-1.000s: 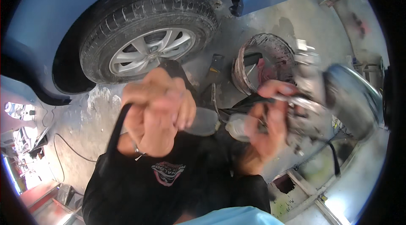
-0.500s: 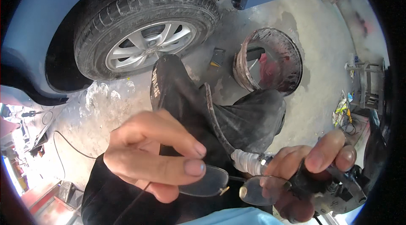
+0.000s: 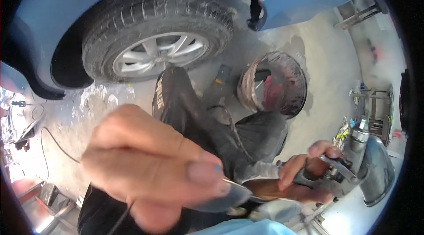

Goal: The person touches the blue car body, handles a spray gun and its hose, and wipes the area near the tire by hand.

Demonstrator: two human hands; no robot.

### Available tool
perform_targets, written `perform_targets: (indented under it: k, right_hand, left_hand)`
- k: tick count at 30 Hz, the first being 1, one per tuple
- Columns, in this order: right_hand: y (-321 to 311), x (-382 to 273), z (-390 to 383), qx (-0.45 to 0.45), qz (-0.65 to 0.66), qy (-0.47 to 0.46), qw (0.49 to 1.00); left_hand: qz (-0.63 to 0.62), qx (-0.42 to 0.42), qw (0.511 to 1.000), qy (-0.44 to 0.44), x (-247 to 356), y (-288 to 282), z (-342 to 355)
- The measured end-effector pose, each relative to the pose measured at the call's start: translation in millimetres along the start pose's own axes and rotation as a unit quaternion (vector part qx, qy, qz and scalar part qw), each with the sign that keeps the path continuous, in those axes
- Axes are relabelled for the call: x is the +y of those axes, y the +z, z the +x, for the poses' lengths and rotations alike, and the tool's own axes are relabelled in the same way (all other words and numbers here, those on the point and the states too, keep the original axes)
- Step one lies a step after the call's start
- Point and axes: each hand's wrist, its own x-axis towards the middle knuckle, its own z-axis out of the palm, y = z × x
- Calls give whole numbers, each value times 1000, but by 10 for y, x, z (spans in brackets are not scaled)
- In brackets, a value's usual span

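Observation:
My left hand [image 3: 154, 164], large and blurred close to the camera, pinches a pair of thin-framed eyeglasses [image 3: 235, 196] by one side. Their lenses hang low in front of my lap. My right hand [image 3: 307, 173] grips a metal spray gun [image 3: 340, 168] at the lower right, its shiny cup turned outward to the right. A hose with white wrapping [image 3: 260, 168] runs from near the gun over my dark trousers [image 3: 260, 133]. Part of the right hand is behind the glasses.
A blue car [image 3: 300, 1] with a dusty wheel [image 3: 157, 23] spans the top. A stained bucket [image 3: 247, 91] with a pinkish item inside stands beyond my knees. A metal stand [image 3: 375, 109] is at the right, cables [image 3: 57, 146] on the stained floor at left.
My left hand with the glasses has come nearer the camera and looks larger. The gun in my right hand has tilted, showing its cup again. The view has shifted slightly.

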Motion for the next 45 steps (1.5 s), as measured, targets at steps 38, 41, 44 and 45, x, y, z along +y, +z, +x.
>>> perform_targets:
  k: [38, 41, 44, 45]
  right_hand:
    - [16, 29, 79, 8, -137, 151, 979]
    - [64, 43, 81, 31, -125, 159, 979]
    - [274, -33, 163, 108, -199, 226, 948]
    - [332, -68, 215, 134, -227, 258, 929]
  left_hand:
    - [-94, -150, 967, 181, 374, -233, 279]
    - [-80, -170, 981, 56, 549, -192, 318]
    - [-54, -172, 981, -73, 749, -166, 228]
    - [-78, -178, 979, -59, 654, -199, 191]
